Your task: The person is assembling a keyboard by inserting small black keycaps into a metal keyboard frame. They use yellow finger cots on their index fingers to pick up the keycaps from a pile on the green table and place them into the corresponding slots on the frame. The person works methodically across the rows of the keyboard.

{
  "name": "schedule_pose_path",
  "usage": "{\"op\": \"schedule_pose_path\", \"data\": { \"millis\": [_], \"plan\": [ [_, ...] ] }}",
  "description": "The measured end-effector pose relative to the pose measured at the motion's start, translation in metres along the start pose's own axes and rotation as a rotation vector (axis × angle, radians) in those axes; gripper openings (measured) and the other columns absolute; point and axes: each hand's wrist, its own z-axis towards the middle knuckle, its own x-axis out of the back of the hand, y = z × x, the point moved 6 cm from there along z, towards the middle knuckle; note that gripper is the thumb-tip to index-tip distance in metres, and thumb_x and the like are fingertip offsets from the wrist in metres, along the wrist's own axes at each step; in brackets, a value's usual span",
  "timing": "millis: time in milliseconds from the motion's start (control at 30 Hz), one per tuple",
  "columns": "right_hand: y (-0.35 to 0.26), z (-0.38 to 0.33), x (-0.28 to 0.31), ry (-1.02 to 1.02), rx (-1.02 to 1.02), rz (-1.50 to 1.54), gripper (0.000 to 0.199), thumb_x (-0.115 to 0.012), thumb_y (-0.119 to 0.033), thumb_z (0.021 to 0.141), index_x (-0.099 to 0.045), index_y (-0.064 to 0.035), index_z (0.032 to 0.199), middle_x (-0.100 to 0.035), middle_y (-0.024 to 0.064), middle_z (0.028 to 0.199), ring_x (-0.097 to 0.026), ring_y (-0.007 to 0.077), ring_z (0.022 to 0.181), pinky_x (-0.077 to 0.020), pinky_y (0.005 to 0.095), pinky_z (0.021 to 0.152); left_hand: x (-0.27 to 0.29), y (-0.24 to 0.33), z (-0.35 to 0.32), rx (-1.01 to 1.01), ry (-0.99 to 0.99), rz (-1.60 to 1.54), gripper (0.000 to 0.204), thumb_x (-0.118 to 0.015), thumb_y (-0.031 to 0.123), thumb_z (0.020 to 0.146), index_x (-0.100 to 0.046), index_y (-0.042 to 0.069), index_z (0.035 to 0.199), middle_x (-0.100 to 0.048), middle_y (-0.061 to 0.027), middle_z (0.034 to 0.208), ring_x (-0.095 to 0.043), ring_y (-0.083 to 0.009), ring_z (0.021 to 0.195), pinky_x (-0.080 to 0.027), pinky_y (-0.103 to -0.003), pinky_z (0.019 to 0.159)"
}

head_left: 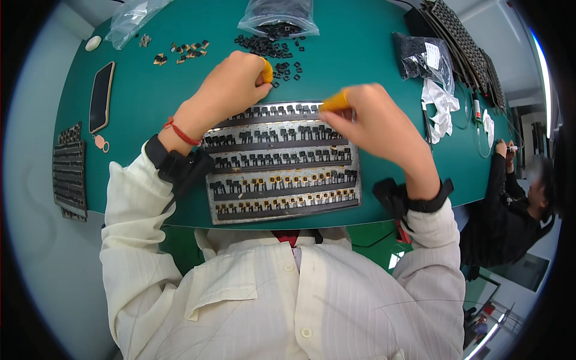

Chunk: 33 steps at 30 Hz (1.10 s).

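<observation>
A smooth green tabletop is covered by a metal keyboard plate studded with small black switches. The left hand, fingers pinched, is reaching into loose switches below a clear plastic bag. The right hand, orange-capped fingers pinched, is held above the plate's top row.

Left hand, right hand over keyboard plate

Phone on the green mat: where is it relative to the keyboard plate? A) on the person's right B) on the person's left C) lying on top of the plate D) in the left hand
B: the phone lies flat near the mat's left edge, well clear of the keyboard plate and of the left hand.
</observation>
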Motion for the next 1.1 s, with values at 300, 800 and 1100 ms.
{"op": "schedule_pose_path", "data": {
  "millis": [300,800,1100],
  "plan": [
    [0.017,0.081,-0.032,0.096,0.038,0.05,0.014,-0.07,-0.006,0.079,-0.073,0.0046,0.088,-0.07,0.0217,0.08,-0.07,0.035,0.075,-0.0558,0.04,0.071,0.004,-0.012,-0.009,0.088,0.073,0.029,0.012,-0.068,0.009,0.079,-0.071,-0.001,0.085,-0.068,-0.0177,0.075,-0.067,-0.0353,0.071,-0.055,-0.041,0.066],
    [0.025,0.06,-0.021,0.06,-0.053,0.101,0.018,-0.073,-0.006,0.078,-0.073,0.0047,0.092,-0.071,0.0211,0.082,-0.071,0.0307,0.074,-0.0562,0.0365,0.071,-0.003,-0.003,-0.005,0.014,0.031,-0.095,0.02,-0.074,0.006,0.08,-0.071,-0.007,0.096,-0.07,-0.0179,0.076,-0.068,-0.026,0.066,-0.054,-0.034,0.064],
    [0.012,0.067,-0.037,0.043,0.058,0.048,0.014,-0.072,-0.005,0.077,-0.072,0.0046,0.087,-0.07,0.0202,0.078,-0.07,0.0326,0.073,-0.0559,0.0376,0.07,0.01,0.011,-0.024,0.005,0.085,0.033,0.019,-0.073,0.012,0.076,-0.07,-0.004,0.086,-0.063,-0.0149,0.073,-0.062,-0.0285,0.066,-0.05,-0.037,0.062]
  ]
}}
